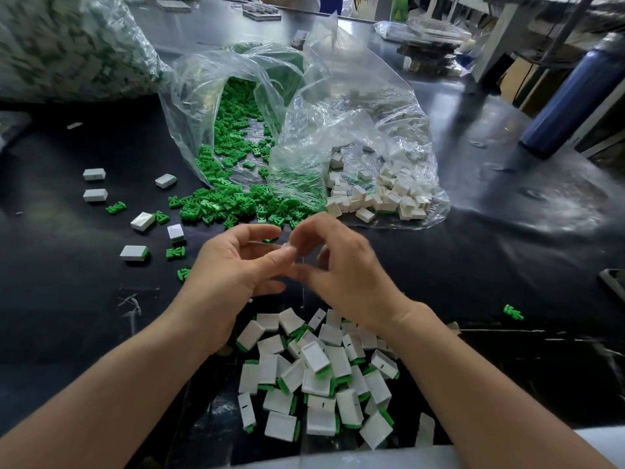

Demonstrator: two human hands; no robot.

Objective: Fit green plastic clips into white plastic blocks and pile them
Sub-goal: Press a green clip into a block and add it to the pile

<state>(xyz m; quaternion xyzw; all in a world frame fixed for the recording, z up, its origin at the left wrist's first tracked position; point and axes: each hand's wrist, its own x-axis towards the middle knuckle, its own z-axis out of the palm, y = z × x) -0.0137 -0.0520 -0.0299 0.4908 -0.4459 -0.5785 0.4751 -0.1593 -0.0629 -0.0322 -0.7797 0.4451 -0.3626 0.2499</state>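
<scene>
Black worktop (473, 265) bears green clips (220, 204) and white blocks (389, 198) spilling from bags beyond the left hand (236, 269), fingers relaxed and empty, and the right hand (345, 275), fingers too blurred to tell, whose wrist could scatter the finished pile (318, 374) beneath.

One wide-angle view looks forward and down from the person's head onto the black table (84, 316); the left hand (233, 269) and right hand (345, 269) sit close beneath it; plastic bags (304, 106) lie farther ahead.

Two hands (233, 265) (348, 269), two open bags (203, 96) (389, 106) of parts
</scene>
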